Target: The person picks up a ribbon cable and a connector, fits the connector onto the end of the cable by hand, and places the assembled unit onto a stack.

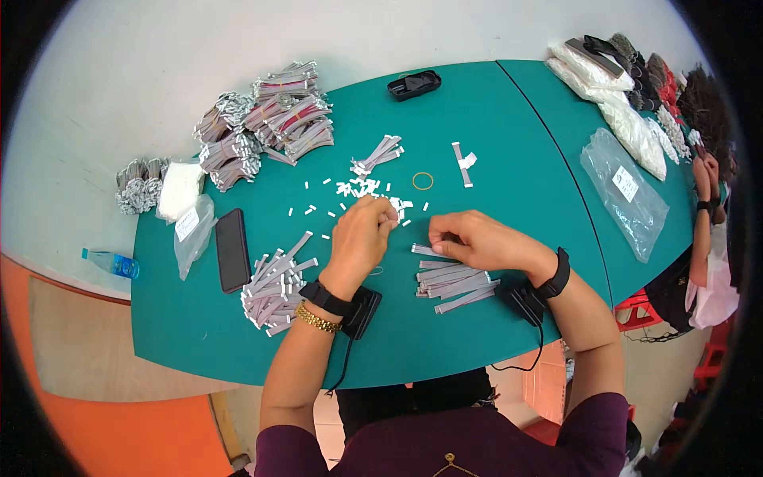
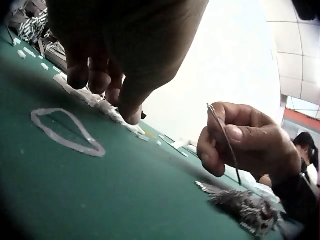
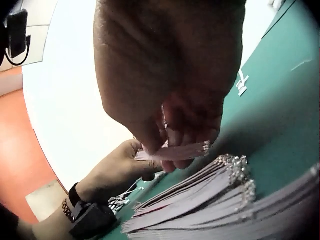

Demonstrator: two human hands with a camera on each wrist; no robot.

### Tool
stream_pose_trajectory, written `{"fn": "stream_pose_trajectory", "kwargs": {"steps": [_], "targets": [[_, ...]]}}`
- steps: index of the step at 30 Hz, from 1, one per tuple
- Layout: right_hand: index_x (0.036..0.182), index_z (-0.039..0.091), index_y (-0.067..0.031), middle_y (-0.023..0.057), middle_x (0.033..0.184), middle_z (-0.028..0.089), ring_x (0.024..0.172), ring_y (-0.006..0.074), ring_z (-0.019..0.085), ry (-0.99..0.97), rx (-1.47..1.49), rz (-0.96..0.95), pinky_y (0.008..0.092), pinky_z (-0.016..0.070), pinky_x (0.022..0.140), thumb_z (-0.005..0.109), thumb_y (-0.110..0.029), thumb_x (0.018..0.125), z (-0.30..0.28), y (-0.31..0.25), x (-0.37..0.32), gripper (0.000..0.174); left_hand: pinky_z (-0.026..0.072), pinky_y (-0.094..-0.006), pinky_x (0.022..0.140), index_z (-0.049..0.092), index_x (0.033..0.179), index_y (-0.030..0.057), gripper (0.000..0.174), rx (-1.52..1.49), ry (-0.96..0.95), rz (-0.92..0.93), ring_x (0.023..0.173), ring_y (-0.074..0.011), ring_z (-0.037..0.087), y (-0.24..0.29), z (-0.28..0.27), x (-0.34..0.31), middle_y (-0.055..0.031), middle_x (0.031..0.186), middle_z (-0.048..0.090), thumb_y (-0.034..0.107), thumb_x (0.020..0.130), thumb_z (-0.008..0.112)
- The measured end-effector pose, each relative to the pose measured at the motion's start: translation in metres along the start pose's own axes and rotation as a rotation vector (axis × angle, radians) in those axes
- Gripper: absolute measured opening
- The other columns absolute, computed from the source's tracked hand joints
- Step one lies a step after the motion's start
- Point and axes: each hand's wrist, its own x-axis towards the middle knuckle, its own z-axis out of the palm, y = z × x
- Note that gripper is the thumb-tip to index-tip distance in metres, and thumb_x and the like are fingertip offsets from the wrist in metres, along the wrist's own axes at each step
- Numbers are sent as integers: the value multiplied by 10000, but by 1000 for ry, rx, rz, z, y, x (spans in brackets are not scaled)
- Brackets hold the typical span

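- My right hand (image 1: pixel 493 238) is nearly closed, thumb and fingers pinching a flat grey cable (image 2: pixel 226 140) above the tabletop (image 1: pixel 477 350).
- Just below that hand lies a stack of cables (image 1: pixel 455 285), roughly side by side, with white ends.
- My left hand (image 1: pixel 362 230) is partly curled, fingertips pointing down at the near edge of the scattered white pieces (image 1: pixel 362 188); I cannot tell whether I have one between my fingers.
- Beside my left forearm is a looser pile of cables (image 1: pixel 274 298), and next to it a dark phone (image 1: pixel 233 250).
- A pale loop (image 2: pixel 67 132) lies flat on the tabletop between the pile and the stack.
- Beyond the white pieces I see a small bunch of cables (image 1: pixel 379 155), with a yellow rubber band (image 1: pixel 423 181) to the right.
- Farther right, one cable (image 1: pixel 458 155) lies alone with a white scrap (image 1: pixel 470 160) against it.
- At the back left, big bundles of cables (image 1: pixel 290 115) are heaped up; a black case (image 1: pixel 414 84) sits near the far edge.
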Motion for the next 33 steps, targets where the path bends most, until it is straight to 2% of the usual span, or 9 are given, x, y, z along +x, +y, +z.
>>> {"fn": "stream_pose_trajectory", "kwargs": {"steps": [3, 6, 9, 12, 15, 21, 33], "targets": [[820, 507, -14, 97, 678, 604, 587, 188, 571, 66, 94, 22, 311, 406, 515, 546, -95, 863, 1, 3, 2, 100, 436, -331, 579, 575, 783, 46, 60, -99, 28, 18, 664, -218, 560, 6, -5, 0, -82, 727, 543, 13, 761, 620], [836, 510, -22, 86, 722, 644, 626, 113, 606, 53, 512, 96, 247, 427, 509, 527, -100, 891, 2, 3, 4, 97, 430, -282, 573, 563, 778, 37, 50, -369, -115, -158, 644, -138, 541, 9, -13, -1, -59, 720, 560, 6, 787, 600], [853, 508, -25, 101, 758, 658, 642, 116, 634, 52, 678, 133, 221, 472, 532, 516, -96, 907, 2, 3, 6, 89, 417, -235, 604, 577, 875, 22, 44, -792, -140, -162, 687, -75, 513, 6, -11, -6, -12, 791, 575, 31, 833, 589], [859, 506, -26, 106, 756, 657, 605, 123, 632, 104, 755, 161, 229, 500, 538, 520, -93, 909, 4, -4, 5, 84, 424, -224, 639, 575, 897, 14, 58, -926, -147, -261, 710, -83, 526, 21, -20, -14, -11, 796, 580, 42, 847, 575], [856, 510, -31, 112, 747, 653, 575, 132, 622, 147, 818, 156, 246, 499, 541, 531, -104, 914, 10, -6, 6, 96, 430, -223, 671, 587, 928, -2, 95, -1115, -193, -299, 736, -84, 536, 10, -12, -23, -16, 818, 591, 61, 859, 576], [863, 500, -34, 99, 768, 657, 623, 125, 633, 138, 821, 129, 238, 508, 562, 532, -114, 916, 18, -4, 6, 101, 437, -220, 688, 613, 977, 8, 156, -1184, -189, -333, 745, -79, 539, 13, -7, -30, -15, 851, 605, 104, 854, 623], [925, 555, 7, 78, 795, 646, 685, 109, 634, 112, 760, 171, 226, 524, 628, 542, -108, 918, 33, -11, 4, 116, 420, -199, 614, 637, 893, 23, 108, -1170, -134, -310, 680, -60, 525, 16, -6, -37, -17, 802, 627, 109, 833, 662]]}}
